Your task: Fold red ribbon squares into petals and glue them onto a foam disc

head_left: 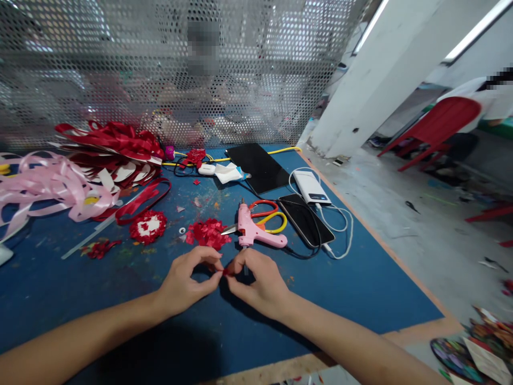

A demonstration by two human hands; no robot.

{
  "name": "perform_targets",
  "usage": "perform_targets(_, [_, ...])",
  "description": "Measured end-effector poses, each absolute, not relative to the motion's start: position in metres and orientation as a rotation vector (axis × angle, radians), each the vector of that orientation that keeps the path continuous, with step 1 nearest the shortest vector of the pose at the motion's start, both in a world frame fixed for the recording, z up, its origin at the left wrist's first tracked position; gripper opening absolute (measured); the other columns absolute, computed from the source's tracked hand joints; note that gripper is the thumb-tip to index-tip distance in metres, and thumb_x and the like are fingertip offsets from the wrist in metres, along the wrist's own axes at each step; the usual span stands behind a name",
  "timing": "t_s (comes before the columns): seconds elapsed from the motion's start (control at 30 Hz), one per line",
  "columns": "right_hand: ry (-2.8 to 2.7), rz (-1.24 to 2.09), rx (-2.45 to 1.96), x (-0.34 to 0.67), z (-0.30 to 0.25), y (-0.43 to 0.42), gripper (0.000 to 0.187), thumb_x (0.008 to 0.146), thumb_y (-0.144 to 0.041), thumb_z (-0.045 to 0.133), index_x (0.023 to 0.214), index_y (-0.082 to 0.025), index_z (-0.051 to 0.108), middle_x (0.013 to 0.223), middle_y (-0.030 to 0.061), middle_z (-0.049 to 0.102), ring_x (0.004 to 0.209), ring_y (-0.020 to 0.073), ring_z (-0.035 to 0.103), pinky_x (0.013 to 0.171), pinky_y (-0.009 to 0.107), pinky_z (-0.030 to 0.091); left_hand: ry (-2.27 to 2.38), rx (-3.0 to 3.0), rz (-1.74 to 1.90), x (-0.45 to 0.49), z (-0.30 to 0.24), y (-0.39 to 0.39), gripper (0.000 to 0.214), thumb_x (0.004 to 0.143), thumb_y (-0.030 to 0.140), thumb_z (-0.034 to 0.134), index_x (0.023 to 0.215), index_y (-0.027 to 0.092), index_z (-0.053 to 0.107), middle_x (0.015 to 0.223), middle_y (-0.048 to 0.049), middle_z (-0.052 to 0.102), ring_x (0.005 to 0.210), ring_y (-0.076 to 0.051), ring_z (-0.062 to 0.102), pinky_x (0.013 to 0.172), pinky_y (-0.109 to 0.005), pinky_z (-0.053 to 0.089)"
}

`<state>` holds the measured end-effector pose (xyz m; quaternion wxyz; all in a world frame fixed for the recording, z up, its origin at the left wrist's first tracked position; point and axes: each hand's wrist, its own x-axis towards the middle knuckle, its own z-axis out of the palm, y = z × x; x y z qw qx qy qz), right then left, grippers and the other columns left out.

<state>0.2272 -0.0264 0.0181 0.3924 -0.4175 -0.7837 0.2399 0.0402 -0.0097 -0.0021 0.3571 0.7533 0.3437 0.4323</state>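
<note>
My left hand (192,279) and my right hand (256,279) meet near the front of the blue table. Each pinches one side of a small red ribbon piece (225,272), mostly covered by the fingertips. Just beyond them lies a heap of cut red ribbon pieces (210,233). A pink glue gun (256,233) rests beside the heap, over scissors with red and yellow handles (276,221). To the left sits a round red ribbon rosette (148,227) with a white centre. A googly eye (182,231) lies between rosette and heap.
Pink ribbon (44,184) and red ribbon bundles (108,141) fill the back left. At right are a phone (306,220), a white power bank (310,187) with cables and a black flat panel (260,167). A perforated metal screen (248,101) stands behind; a person sits beyond a red chair (436,125).
</note>
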Motion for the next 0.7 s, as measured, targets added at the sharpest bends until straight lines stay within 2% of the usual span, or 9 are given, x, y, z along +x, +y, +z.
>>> perform_targets(0.33, [-1.938, 0.627, -1.01, 0.2247, 0.018, -0.0243, 0.018, 0.077, -0.01, 0.058, 0.077, -0.022, 0.045, 0.076, -0.001, 0.063, 0.067, 0.0118, 0.06, 0.063, 0.023, 0.046, 0.951, 2.015, 1.225, 0.0392, -0.0041, -0.0123, 0.03, 0.076, 0.008, 0.062, 0.1, 0.022, 0.05, 0.079, 0.0028, 0.067, 0.068, -0.01, 0.068, 0.07, -0.019, 0.056])
perform_targets(0.7, [-1.946, 0.675, -0.974, 0.2262, 0.0178, -0.0249, 0.018, 0.076, -0.008, 0.055, 0.077, -0.022, 0.044, 0.077, -0.0006, 0.062, 0.069, 0.0118, 0.059, 0.064, 0.023, 0.046, 0.938, 2.043, 1.248, 0.04, -0.004, -0.0119, 0.028, 0.076, 0.008, 0.062, 0.099, 0.021, 0.051, 0.079, 0.0016, 0.068, 0.068, -0.011, 0.069, 0.069, -0.021, 0.057])
